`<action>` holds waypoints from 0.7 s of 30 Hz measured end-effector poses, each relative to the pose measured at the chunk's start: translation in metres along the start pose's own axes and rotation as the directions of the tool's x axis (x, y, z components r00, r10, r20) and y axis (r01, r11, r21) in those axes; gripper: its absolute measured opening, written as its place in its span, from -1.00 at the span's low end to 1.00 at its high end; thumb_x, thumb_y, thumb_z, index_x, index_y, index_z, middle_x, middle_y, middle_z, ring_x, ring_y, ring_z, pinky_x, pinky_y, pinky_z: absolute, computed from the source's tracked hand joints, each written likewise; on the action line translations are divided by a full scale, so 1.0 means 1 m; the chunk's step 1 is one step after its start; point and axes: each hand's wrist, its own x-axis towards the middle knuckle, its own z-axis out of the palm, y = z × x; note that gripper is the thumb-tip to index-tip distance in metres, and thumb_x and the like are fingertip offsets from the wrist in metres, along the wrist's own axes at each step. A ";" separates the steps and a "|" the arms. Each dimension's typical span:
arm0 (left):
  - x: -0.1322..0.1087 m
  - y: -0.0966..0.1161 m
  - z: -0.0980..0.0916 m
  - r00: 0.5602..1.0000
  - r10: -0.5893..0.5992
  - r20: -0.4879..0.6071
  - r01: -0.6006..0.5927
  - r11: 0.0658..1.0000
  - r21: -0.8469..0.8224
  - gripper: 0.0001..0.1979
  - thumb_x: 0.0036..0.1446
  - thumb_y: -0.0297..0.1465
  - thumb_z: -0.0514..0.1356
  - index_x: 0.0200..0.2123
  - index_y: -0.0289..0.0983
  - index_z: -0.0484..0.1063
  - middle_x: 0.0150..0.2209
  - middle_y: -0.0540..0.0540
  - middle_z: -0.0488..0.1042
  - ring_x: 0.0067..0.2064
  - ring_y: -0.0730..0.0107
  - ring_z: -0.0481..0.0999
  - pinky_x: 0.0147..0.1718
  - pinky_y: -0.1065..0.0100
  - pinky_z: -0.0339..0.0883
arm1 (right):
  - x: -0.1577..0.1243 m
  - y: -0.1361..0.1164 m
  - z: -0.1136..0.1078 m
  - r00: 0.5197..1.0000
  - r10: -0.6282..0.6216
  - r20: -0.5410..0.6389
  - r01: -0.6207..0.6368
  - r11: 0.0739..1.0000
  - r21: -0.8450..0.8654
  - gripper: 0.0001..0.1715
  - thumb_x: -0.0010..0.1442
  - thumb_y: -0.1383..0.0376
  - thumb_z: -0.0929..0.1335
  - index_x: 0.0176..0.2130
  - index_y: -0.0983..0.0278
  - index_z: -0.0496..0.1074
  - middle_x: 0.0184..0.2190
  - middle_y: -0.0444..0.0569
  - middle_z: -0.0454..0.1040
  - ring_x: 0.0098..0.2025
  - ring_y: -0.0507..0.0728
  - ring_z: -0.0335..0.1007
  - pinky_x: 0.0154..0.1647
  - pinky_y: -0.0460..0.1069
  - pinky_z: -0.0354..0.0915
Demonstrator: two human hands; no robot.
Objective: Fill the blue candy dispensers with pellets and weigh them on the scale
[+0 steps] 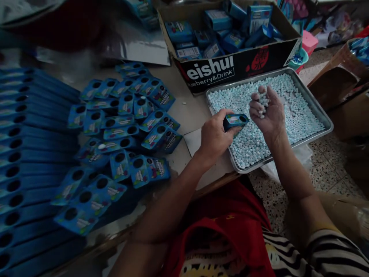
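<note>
A small blue box [236, 120] with a dark round hole in its top is gripped by my left hand [215, 132], at the left edge of a metal tray [328, 125]. Small white and pale-blue candies [300, 107] cover most of the tray. Palm up above them, my right hand [268, 109] has its fingers curled around a heap of candies [263, 100]. Many more blue boxes with holes [118, 121] stand and lie loosely on the table to the left of my hands.
Long rows of blue boxes [17, 165] line the far left. Behind the tray stands a black cardboard carton [213, 73] holding several blue boxes. A brown carton [331, 73] is at the right, beside a teal bowl [302, 55]. The table's front edge [219, 184] runs before my body.
</note>
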 end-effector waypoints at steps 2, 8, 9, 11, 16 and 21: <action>0.001 0.001 0.007 0.999 -0.021 0.026 0.021 1.000 0.004 -0.59 0.18 -0.33 0.53 0.07 -0.14 0.57 -0.10 -0.08 0.68 -0.11 0.14 0.69 -0.13 0.25 0.58 | -0.004 -0.001 0.011 0.997 -0.074 -0.001 0.074 0.997 -0.015 -0.51 0.42 -0.21 0.33 -0.28 0.10 0.35 -0.38 -0.16 0.43 -0.51 0.02 0.11 -0.55 -0.06 0.18; 0.006 -0.002 0.012 1.000 -0.023 0.019 0.024 0.998 -0.066 -0.58 0.13 -0.33 0.56 0.04 -0.13 0.58 -0.10 -0.09 0.69 -0.02 0.05 0.69 -0.04 0.18 0.59 | -0.015 -0.005 0.029 0.961 -0.198 0.193 0.277 0.660 -0.698 -0.35 0.43 -0.35 0.25 -0.14 0.11 0.49 -0.30 -0.01 0.47 -0.28 0.15 0.38 -0.27 0.07 0.35; 0.006 -0.003 0.013 1.000 -0.015 0.009 0.016 0.996 -0.086 -0.58 0.12 -0.34 0.57 0.02 -0.13 0.58 -0.10 -0.08 0.69 -0.02 0.05 0.69 -0.03 0.17 0.60 | -0.017 -0.006 0.031 0.955 -0.213 0.207 0.295 0.601 -0.743 -0.32 0.42 -0.36 0.24 -0.14 0.12 0.50 -0.31 0.01 0.46 -0.28 0.17 0.37 -0.25 0.09 0.36; 0.008 -0.004 0.015 1.000 -0.006 -0.006 0.005 0.994 -0.112 -0.58 0.11 -0.34 0.57 0.01 -0.13 0.59 -0.10 -0.08 0.69 -0.02 0.05 0.69 -0.02 0.16 0.60 | -0.018 -0.009 0.034 0.948 -0.240 0.210 0.312 0.564 -0.764 -0.28 0.41 -0.39 0.22 -0.16 0.11 0.52 -0.36 0.00 0.42 -0.33 0.17 0.33 -0.27 0.10 0.35; 0.006 -0.005 0.022 1.000 -0.026 -0.008 0.024 0.988 -0.153 -0.59 0.11 -0.37 0.55 0.02 -0.15 0.58 -0.07 -0.10 0.69 -0.01 0.07 0.70 -0.03 0.18 0.62 | 0.000 -0.013 0.007 0.977 -0.180 0.117 0.211 0.713 -0.669 -0.30 0.30 -0.45 0.33 -0.20 0.07 0.56 -0.59 -0.17 0.14 -0.54 0.11 0.04 -0.53 0.06 0.09; -0.013 -0.019 0.001 0.985 -0.096 -0.143 0.048 0.951 -0.306 -0.64 0.18 -0.39 0.47 0.03 -0.17 0.54 -0.09 -0.06 0.66 -0.10 0.23 0.70 -0.10 0.28 0.63 | 0.009 -0.013 -0.054 0.987 -0.141 0.082 0.162 0.908 -0.386 -0.30 0.22 -0.48 0.37 -0.33 0.05 0.42 -0.69 -0.34 -0.20 -0.62 0.05 -0.35 -0.58 0.02 -0.18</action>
